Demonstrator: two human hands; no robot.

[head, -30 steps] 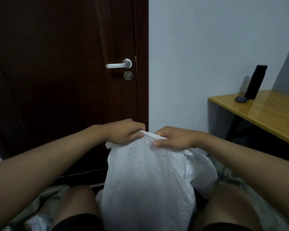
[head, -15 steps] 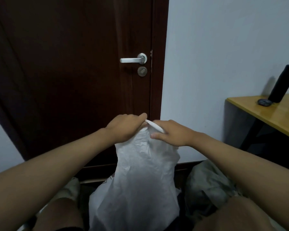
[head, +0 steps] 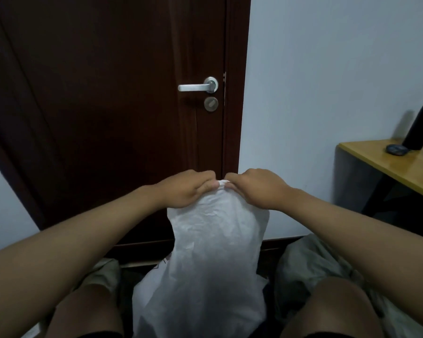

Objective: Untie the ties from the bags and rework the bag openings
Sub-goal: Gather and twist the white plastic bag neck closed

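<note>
A white plastic bag (head: 213, 259) hangs upright between my knees, its top gathered into a narrow bunch (head: 220, 184). My left hand (head: 186, 191) grips that bunched top from the left, fingers curled over it. From the right, my right hand (head: 257, 189) pinches the same bunch, so the two hands almost touch. No separate tie shows; the fingers hide the very top of the bag.
A dark brown door (head: 108, 106) with a metal handle (head: 195, 87) stands straight ahead. At the right is a yellow desk (head: 388, 167) with a black bottle (head: 420, 123) and a small dark object (head: 396, 150). Pale bags (head: 310, 262) lie on the floor by my knees.
My hands have drawn closer together, gathering the bag's wide opening into a tight bunch. The bag has been lifted and now hangs narrower, and the view has shifted left.
</note>
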